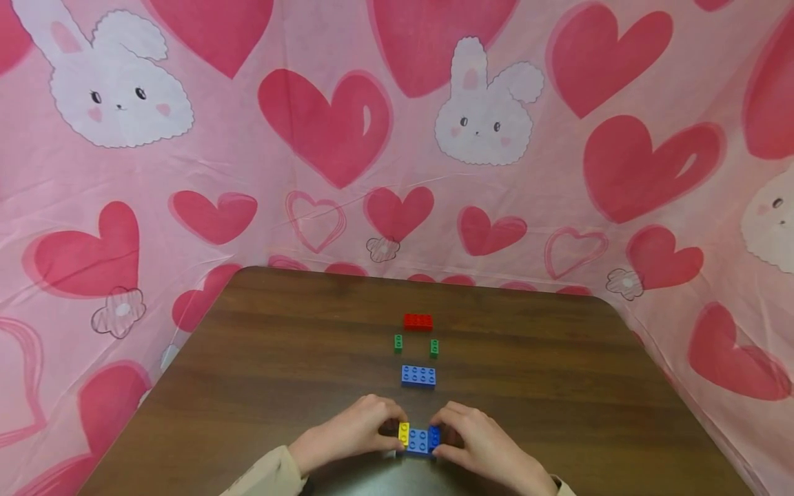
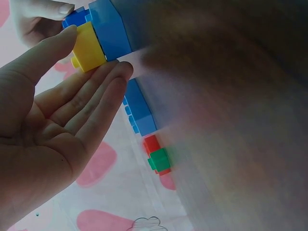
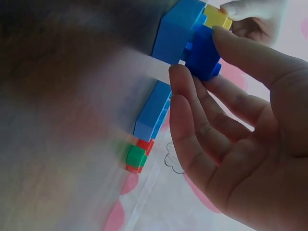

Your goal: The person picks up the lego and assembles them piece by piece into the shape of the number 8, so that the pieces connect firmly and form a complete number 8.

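Near the front of the table lies a light blue building brick [image 1: 418, 441] with studs on top. A small yellow brick [image 1: 404, 435] sits on its left end, and a small dark blue brick [image 1: 434, 437] is at its right end. My left hand [image 1: 362, 428] pinches the yellow brick [image 2: 88, 47] between thumb and fingers. With thumb and fingertips, my right hand [image 1: 486, 444] pinches the dark blue brick [image 3: 203, 52]. A narrow gap and a stud show under the dark blue brick in the right wrist view; whether it is fully seated I cannot tell.
Beyond my hands on the brown wooden table [image 1: 298, 344] lies a second light blue brick [image 1: 418, 376]. Farther back are two small green bricks, a left one [image 1: 398, 343] and a right one [image 1: 434, 348], then a red brick [image 1: 418, 322]. A pink patterned cloth [image 1: 422, 172] surrounds the table.
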A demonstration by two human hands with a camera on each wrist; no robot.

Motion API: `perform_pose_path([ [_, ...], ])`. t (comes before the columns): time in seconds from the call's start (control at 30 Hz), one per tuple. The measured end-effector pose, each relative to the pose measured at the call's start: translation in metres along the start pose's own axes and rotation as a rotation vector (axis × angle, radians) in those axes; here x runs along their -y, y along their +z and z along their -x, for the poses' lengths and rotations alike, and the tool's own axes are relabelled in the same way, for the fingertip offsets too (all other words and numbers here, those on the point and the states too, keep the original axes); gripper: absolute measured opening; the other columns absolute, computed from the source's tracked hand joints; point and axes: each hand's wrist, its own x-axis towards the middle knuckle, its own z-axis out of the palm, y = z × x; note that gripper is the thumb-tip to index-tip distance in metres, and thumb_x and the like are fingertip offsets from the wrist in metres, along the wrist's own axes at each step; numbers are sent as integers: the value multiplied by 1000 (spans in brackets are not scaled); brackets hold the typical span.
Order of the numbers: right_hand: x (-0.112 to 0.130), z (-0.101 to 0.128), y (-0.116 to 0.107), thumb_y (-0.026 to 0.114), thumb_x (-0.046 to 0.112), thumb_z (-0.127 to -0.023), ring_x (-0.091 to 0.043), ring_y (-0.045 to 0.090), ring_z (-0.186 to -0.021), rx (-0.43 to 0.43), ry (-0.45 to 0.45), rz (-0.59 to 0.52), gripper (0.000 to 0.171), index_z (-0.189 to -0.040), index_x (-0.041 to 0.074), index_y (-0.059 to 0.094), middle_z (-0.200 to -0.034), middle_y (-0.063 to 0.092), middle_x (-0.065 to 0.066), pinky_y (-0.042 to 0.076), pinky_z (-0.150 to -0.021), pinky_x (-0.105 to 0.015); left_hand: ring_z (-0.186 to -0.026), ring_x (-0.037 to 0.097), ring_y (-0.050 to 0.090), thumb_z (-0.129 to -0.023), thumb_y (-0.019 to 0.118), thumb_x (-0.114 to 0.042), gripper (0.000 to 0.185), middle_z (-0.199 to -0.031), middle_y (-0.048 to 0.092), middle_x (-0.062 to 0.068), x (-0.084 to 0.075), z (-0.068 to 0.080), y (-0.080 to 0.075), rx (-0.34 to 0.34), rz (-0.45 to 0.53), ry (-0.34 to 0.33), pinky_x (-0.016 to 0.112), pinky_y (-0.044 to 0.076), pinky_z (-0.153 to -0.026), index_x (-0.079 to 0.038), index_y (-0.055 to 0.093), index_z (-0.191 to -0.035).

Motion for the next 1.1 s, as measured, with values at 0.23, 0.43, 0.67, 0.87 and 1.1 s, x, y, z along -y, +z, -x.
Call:
perform_pose_path([
  [0.23, 5, -3, 1, 77, 25, -85, 7, 48, -71, 2, 21, -1, 24, -105, 14, 68, -92, 62, 9, 44, -61, -15, -77, -5, 57, -86, 78, -23, 28, -97, 73, -4, -1, 0, 1, -13, -18, 17, 12, 49, -70, -9, 73, -110],
  [0.43, 5, -2, 2, 78, 25, -85, 6, 51, -71, -7, 23, -10, 25, -105, 16, 69, -92, 65, 9, 44, -61, -15, -77, -6, 56, -86, 78, -23, 27, -96, 73, -4, 0, 0, 2, -13, -11, 19, 11, 49, -70, -10, 73, -109],
  [0.67, 2, -1, 1, 77, 28, -86, 6, 52, -72, 1, 57, -38, 26, -107, 16, 69, -94, 66, 7, 45, -61, -16, -76, -5, 56, -86, 77, -25, 28, -96, 74, -3, 1, -1, 1, -8, 1, 6, 12, 49, -71, -9, 74, -109],
  [0.87, 1, 1, -1, 76, 29, -86, 4, 51, -72, 25, 84, -61, 28, -110, 16, 69, -96, 67, 9, 45, -61, -16, -75, -4, 56, -87, 77, -27, 28, -95, 73, -5, -1, -1, 0, 4, 8, -16, 12, 49, -71, -10, 74, -109],
  [1.1, 0, 3, 2, 76, 28, -86, 5, 52, -72, 5, 71, -55, 28, -109, 15, 68, -96, 66, 9, 46, -61, -16, -74, -2, 55, -86, 78, -25, 27, -93, 73, -3, -1, -2, 0, -5, -2, 7, 13, 48, -69, -9, 74, -107],
])
